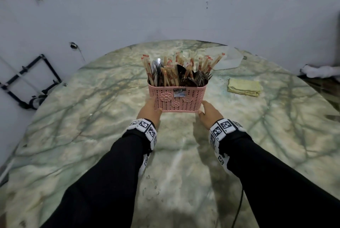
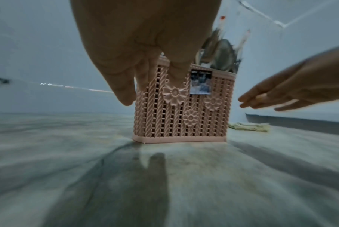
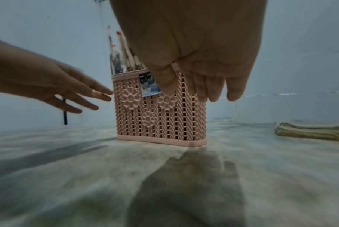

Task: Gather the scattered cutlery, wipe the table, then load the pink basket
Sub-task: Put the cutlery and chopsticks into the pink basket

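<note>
**Spotter:** What worries you from here?

**Operator:** Tipping. The pink basket [image 1: 177, 99] is tall and narrow, crammed with wrapped chopsticks [image 1: 170, 75] and metal spoons and forks [image 1: 199, 77] that stand well above its rim. It looks top-heavy to me. If I squeeze low and unevenly, or push one side first, it could lean and spill the lot back onto the worktop [image 1: 92, 117].

**Spotter:** Where is it standing?

**Operator:** Upright and flat on the worktop, toward the far edge, roughly midway between the left and right edges. The folded yellow cloth [image 1: 244, 87] lies to its right, apart from it.

**Spotter:** And the hands?

**Operator:** Both arms reach straight forward, one to each side of the basket. My left hand [image 1: 150, 110] is at its left end, my right hand [image 1: 207, 113] at its right end. Fingers are straight and loosely spread on both, curled round nothing. In the wrist views each far hand shows a small gap to the basket wall; whether the near fingers touch, I cannot tell.
</note>
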{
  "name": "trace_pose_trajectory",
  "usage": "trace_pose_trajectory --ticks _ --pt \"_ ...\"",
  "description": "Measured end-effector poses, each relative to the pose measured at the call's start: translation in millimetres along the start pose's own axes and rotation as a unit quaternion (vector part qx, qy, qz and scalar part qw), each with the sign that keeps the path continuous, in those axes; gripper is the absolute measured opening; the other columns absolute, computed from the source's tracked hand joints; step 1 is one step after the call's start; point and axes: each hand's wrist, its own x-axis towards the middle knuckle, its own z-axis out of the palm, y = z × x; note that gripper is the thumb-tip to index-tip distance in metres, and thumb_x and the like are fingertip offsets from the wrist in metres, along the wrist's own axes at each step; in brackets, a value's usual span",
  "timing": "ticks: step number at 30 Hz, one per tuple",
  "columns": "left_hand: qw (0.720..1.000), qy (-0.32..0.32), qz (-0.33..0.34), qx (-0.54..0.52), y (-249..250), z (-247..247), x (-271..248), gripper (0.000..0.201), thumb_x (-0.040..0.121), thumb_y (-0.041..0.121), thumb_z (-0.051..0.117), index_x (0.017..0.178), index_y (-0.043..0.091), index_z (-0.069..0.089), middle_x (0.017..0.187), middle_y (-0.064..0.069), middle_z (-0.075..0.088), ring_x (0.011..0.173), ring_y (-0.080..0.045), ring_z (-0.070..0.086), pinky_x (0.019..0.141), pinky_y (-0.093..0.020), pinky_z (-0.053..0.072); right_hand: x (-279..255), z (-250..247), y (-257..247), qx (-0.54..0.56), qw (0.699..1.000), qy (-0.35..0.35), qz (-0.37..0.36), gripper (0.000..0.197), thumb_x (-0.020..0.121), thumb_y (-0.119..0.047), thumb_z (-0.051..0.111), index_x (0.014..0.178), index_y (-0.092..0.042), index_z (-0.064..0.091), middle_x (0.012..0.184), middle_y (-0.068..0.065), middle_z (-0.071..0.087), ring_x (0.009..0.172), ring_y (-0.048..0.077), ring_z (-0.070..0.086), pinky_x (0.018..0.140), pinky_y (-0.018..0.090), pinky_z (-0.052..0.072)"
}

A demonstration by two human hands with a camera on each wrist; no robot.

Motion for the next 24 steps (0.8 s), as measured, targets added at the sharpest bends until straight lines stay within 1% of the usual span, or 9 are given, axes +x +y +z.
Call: trace_pose_trajectory --ticks 2,4,7,10,12,15,20,24 --pt "0.997 -0.040 0.025 0.057 -2 -1 -19 0.046 0.095 0.012 0.045 0.140 0.016 0.038 0.143 -0.008 0.044 0.127 -0.025 0.045 0.101 -0.026 0.034 -15 2 -1 -0.071 0.997 -0.011 -0.040 0.048 0.094 -0.013 0.044 0.140 -0.007 0.034 0.147 0.012 0.035 0.134 0.026 0.034 0.107 0.036 0.030" --pt "0.990 -0.069 0.053 0.107 -3 -4 -34 0.048 0.096 0.014 0.045 0.143 0.014 0.034 0.148 -0.008 0.036 0.133 -0.024 0.038 0.107 -0.028 0.028 -33 0 -6 -0.107 0.992 -0.018 -0.067 0.053 0.093 -0.015 0.047 0.143 -0.008 0.030 0.152 0.011 0.026 0.138 0.024 0.026 0.110 0.035 0.025" --pt "0.982 -0.077 0.087 0.151 -1 -11 -57 0.046 0.096 0.017 0.046 0.141 0.013 0.036 0.146 -0.011 0.038 0.132 -0.025 0.038 0.107 -0.031 0.029 -61 -6 -14 -0.147 0.986 -0.014 -0.083 0.059 0.093 -0.016 0.048 0.146 -0.009 0.023 0.155 0.010 0.017 0.142 0.021 0.018 0.112 0.033 0.019" --pt "0.973 -0.084 0.120 0.177 2 -17 -80 0.048 0.096 0.021 0.046 0.142 0.014 0.034 0.148 -0.008 0.035 0.135 -0.022 0.033 0.109 -0.030 0.025 -92 -11 -21 -0.170 0.981 -0.019 -0.089 0.060 0.095 -0.023 0.046 0.147 -0.008 0.019 0.156 0.010 0.014 0.143 0.021 0.015 0.113 0.031 0.016" --pt "0.965 -0.105 0.124 0.204 4 -21 -96 0.049 0.097 0.024 0.043 0.144 0.012 0.031 0.151 -0.006 0.031 0.138 -0.020 0.028 0.110 -0.029 0.022 -115 -14 -24 -0.166 0.981 -0.036 -0.089 0.061 0.097 -0.026 0.045 0.148 -0.007 0.017 0.157 0.011 0.012 0.144 0.021 0.013 0.114 0.030 0.014" --pt "0.959 -0.122 0.137 0.215 10 -21 -122 0.052 0.098 0.025 0.043 0.145 0.011 0.028 0.152 -0.007 0.027 0.141 -0.021 0.023 0.112 -0.031 0.019 -146 -15 -22 -0.144 0.985 -0.058 -0.079 0.060 0.098 -0.027 0.043 0.149 -0.008 0.016 0.157 0.010 0.009 0.145 0.021 0.011 0.114 0.029 0.012" --pt "0.964 -0.128 0.140 0.187 22 -9 -164 0.053 0.096 0.025 0.047 0.144 0.011 0.030 0.150 -0.009 0.030 0.138 -0.020 0.028 0.111 -0.029 0.021 -185 -18 -11 -0.120 0.987 -0.074 -0.080 0.057 0.099 -0.025 0.041 0.148 -0.010 0.018 0.157 0.007 0.013 0.144 0.017 0.013 0.114 0.027 0.012" --pt "0.959 -0.137 0.128 0.212 28 6 -186 0.054 0.095 0.030 0.047 0.144 0.015 0.030 0.148 -0.008 0.033 0.135 -0.021 0.033 0.110 -0.033 0.028 -203 -22 5 -0.118 0.985 -0.088 -0.092 0.056 0.099 -0.027 0.041 0.148 -0.012 0.019 0.157 0.006 0.015 0.144 0.016 0.015 0.113 0.026 0.013"
